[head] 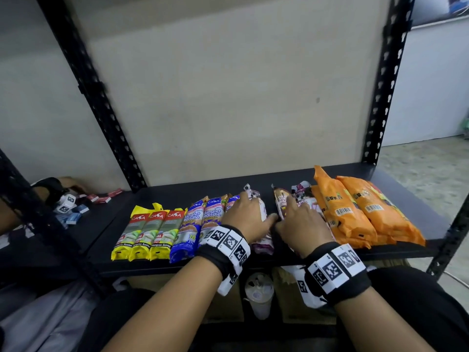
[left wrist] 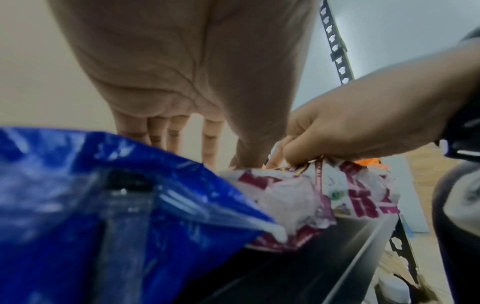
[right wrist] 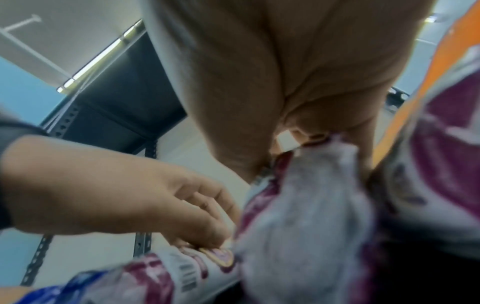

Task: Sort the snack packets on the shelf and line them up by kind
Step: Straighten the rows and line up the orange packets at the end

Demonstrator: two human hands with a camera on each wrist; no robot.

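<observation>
On the black shelf lie, from the left, three yellow packets, three blue packets, white-and-maroon packets in the middle and a stack of orange packets. My left hand rests with straight fingers on one white-and-maroon packet beside the blue ones. My right hand grips a second white-and-maroon packet between thumb and curled fingers. A third such packet lies against the orange stack.
Black perforated uprights frame the shelf, with a beige back wall behind. Small red and blue boxes and another person's hand are on the neighbouring shelf at left. A lidded cup stands below.
</observation>
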